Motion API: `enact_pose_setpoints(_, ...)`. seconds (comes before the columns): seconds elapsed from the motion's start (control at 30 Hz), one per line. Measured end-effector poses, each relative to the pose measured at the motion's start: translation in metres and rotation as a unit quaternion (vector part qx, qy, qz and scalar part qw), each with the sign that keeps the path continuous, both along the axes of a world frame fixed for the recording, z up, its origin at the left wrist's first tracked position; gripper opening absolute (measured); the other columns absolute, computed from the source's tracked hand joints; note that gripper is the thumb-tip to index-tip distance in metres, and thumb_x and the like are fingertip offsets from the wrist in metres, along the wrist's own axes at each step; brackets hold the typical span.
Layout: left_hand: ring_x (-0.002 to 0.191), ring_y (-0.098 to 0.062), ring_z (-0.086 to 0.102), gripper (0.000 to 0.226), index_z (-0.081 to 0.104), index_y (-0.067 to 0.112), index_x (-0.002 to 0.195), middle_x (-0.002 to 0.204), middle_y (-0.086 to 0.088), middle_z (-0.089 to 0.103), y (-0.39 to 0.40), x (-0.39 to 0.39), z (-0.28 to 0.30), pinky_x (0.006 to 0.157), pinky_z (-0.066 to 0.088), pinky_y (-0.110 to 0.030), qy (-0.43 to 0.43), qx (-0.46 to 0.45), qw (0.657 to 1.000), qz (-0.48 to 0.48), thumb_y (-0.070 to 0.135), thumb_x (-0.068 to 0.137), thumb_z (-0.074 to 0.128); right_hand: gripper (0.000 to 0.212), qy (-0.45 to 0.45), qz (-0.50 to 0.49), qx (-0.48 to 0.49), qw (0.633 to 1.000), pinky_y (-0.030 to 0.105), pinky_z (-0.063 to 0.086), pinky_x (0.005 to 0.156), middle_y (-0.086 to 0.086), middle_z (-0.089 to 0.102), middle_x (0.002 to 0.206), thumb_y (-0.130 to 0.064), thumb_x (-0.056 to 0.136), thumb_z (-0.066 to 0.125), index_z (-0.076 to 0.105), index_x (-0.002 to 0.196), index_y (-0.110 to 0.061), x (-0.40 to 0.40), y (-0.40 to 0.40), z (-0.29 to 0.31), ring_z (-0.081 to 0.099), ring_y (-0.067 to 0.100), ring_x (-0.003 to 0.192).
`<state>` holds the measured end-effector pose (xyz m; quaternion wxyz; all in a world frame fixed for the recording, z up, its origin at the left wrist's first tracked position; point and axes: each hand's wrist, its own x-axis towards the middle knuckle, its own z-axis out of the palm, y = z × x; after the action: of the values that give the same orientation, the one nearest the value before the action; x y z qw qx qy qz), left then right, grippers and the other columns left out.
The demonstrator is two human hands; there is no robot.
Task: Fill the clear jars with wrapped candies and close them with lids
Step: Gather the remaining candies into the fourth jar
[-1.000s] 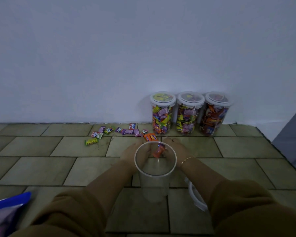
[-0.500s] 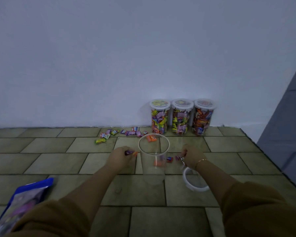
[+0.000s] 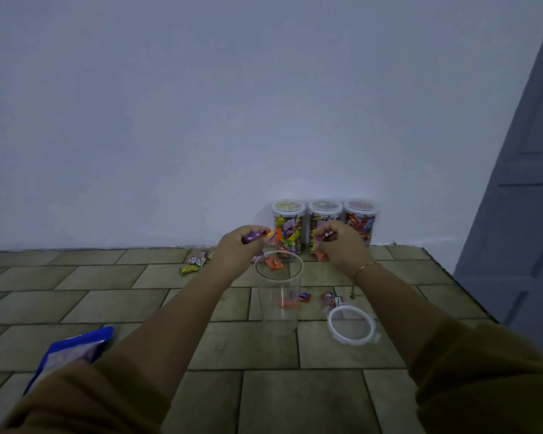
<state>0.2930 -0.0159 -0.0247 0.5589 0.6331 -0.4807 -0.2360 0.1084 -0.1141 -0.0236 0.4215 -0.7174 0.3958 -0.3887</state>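
**Around the Work Area**

A tiled floor [image 3: 113,303] of greenish-brown rectangular tiles with dark grout lines is stretching across the lower half of the view. A plain pale wall [image 3: 232,104] is rising behind it, meeting the floor along a straight seam. At the right edge, a grey panelled door [image 3: 527,198] is leaning into the picture, distorted by the wide lens. Near the lower left, a blue pouch [image 3: 72,352] with a paler front is lying flat on the tiles, its print too blurred to read.
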Motion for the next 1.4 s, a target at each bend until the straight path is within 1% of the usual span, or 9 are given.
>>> enact_pose_setpoints(0.17, 0.067, -0.01, 0.06, 0.018, 0.066, 0.018, 0.105, 0.092, -0.003, 0.066, -0.003, -0.017, -0.003, 0.071, 0.052, -0.02, -0.065, 0.068, 0.994, -0.05, 0.02, 0.087, 0.067, 0.035, 0.027, 0.02, -0.015, 0.999, 0.042, 0.054, 0.075, 0.001, 0.055, 0.072, 0.005, 0.084, 0.061, 0.053, 0.073, -0.027, 0.009, 0.013, 0.006, 0.053, 0.023, 0.064)
enact_pose_setpoints(0.3, 0.082, -0.014, 0.067, 0.021, 0.066, 0.021, 0.108, 0.1, -0.003, 0.068, -0.002, -0.021, -0.009, 0.087, 0.053, -0.041, -0.071, 0.086, 0.993, -0.05, 0.027, 0.087, 0.067, 0.028, 0.031, 0.01, -0.026, 0.999, 0.048, 0.052, 0.085, 0.005, 0.058, 0.09, 0.002, 0.087, 0.057, 0.055, 0.077, -0.024, 0.019, 0.02, 0.001, 0.057, 0.024, 0.082)
enact_pose_setpoints(0.37, 0.084, -0.008, 0.066, 0.024, 0.065, 0.02, 0.112, 0.107, -0.003, 0.068, 0.0, -0.021, -0.012, 0.088, 0.053, -0.033, -0.053, 0.088, 0.993, -0.058, 0.027, 0.089, 0.064, 0.018, 0.02, 0.001, -0.039, 0.999, 0.043, 0.052, 0.086, 0.004, 0.057, 0.098, -0.001, 0.09, 0.054, 0.058, 0.088, -0.018, 0.025, 0.024, 0.0, 0.055, 0.021, 0.089)
enact_pose_setpoints(0.47, 0.084, 0.002, 0.057, 0.03, 0.063, 0.016, 0.12, 0.112, 0.001, 0.064, 0.004, -0.02, -0.014, 0.065, 0.042, 0.001, -0.072, 0.085, 0.992, -0.066, 0.023, 0.092, 0.061, 0.017, 0.023, -0.021, -0.075, 0.997, 0.011, 0.043, 0.062, 0.001, 0.055, 0.103, -0.004, 0.095, 0.047, 0.059, 0.104, -0.011, 0.029, 0.032, -0.002, 0.05, 0.012, 0.08)
enact_pose_setpoints(0.7, 0.082, 0.009, 0.05, 0.011, 0.059, 0.032, 0.104, 0.086, 0.025, 0.055, 0.011, -0.023, -0.023, 0.059, 0.034, 0.005, -0.056, 0.058, 0.995, -0.053, 0.029, 0.094, 0.055, 0.019, -0.003, -0.005, -0.085, 0.996, -0.001, 0.039, 0.059, 0.002, 0.058, 0.108, -0.003, 0.095, 0.047, 0.06, 0.108, -0.009, 0.034, 0.04, -0.02, 0.052, 0.003, 0.082)
enact_pose_setpoints(0.93, 0.073, -0.002, 0.056, 0.024, 0.063, 0.012, 0.1, 0.082, 0.005, 0.063, 0.007, -0.028, -0.031, 0.059, 0.038, -0.002, -0.065, 0.013, 0.998, -0.003, 0.032, 0.096, 0.051, 0.016, -0.044, -0.001, -0.065, 0.997, 0.012, 0.048, 0.07, -0.004, 0.061, 0.095, -0.01, 0.093, 0.053, 0.064, 0.104, -0.015, 0.038, 0.046, -0.03, 0.06, 0.012, 0.086)
enact_pose_setpoints(1.03, 0.077, -0.007, 0.06, 0.015, 0.06, 0.02, 0.096, 0.083, 0.004, 0.063, 0.006, -0.031, -0.036, 0.06, 0.042, -0.011, -0.072, 0.005, 0.997, 0.002, 0.034, 0.093, 0.057, 0.01, -0.063, 0.0, -0.057, 0.996, 0.028, 0.051, 0.077, 0.0, 0.064, 0.092, -0.01, 0.09, 0.056, 0.065, 0.095, -0.01, 0.039, 0.05, -0.032, 0.061, 0.017, 0.087)
enact_pose_setpoints(1.23, 0.098, -0.009, 0.061, 0.023, 0.053, 0.032, 0.113, 0.102, 0.016, 0.06, 0.002, -0.029, -0.039, 0.084, 0.049, -0.028, -0.107, 0.028, 0.994, 0.003, 0.031, 0.09, 0.06, 0.016, -0.054, 0.017, -0.084, 0.995, 0.009, 0.041, 0.067, -0.009, 0.056, 0.084, 0.0, 0.087, 0.054, 0.063, 0.083, -0.013, 0.035, 0.058, -0.029, 0.054, 0.005, 0.08)
enact_pose_setpoints(1.4, 0.094, -0.003, 0.056, 0.034, 0.052, 0.027, 0.123, 0.092, 0.028, 0.055, 0.002, -0.031, -0.038, 0.077, 0.044, -0.021, -0.113, 0.017, 0.993, 0.014, 0.035, 0.09, 0.059, 0.025, -0.038, 0.032, -0.049, 0.998, 0.026, 0.036, 0.1, 0.005, 0.05, 0.135, -0.004, 0.085, 0.056, 0.062, 0.072, -0.024, 0.035, 0.059, -0.03, 0.043, 0.016, 0.128)
